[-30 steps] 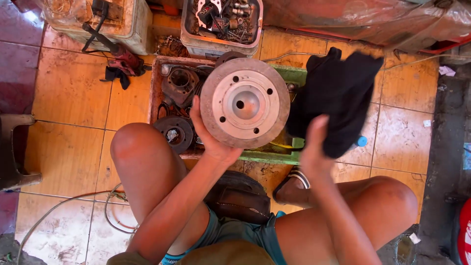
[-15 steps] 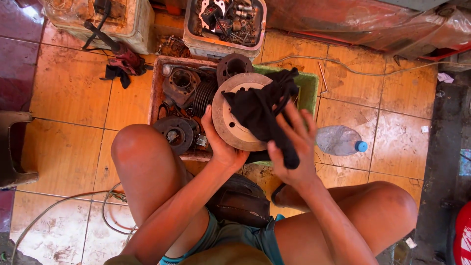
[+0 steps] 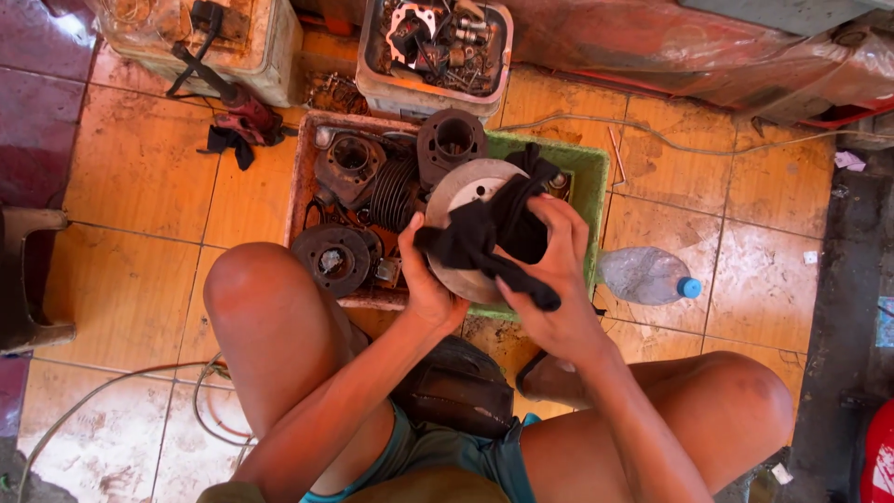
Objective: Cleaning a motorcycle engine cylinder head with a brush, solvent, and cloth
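- Now the left hand [image 3: 430, 284] grips the round metal disc [image 3: 466, 200] from below.
- Right hand [image 3: 554, 270] presses a black cloth [image 3: 484, 233] against the disc's face.
- Behind: green tray [image 3: 587, 168] of engine parts.

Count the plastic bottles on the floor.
1. The clear plastic bottle with a blue cap lies on its side on the tiles, just right of the green tray. Others may be hidden behind the clutter.

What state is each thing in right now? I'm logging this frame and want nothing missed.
Metal disc: held up, half covered by cloth.
Black cloth: pressed on the disc.
Left hand: gripping the disc's edge.
Right hand: holding the cloth.
Plastic bottle: lying down, blue cap on.
Green tray: on the floor behind the disc.
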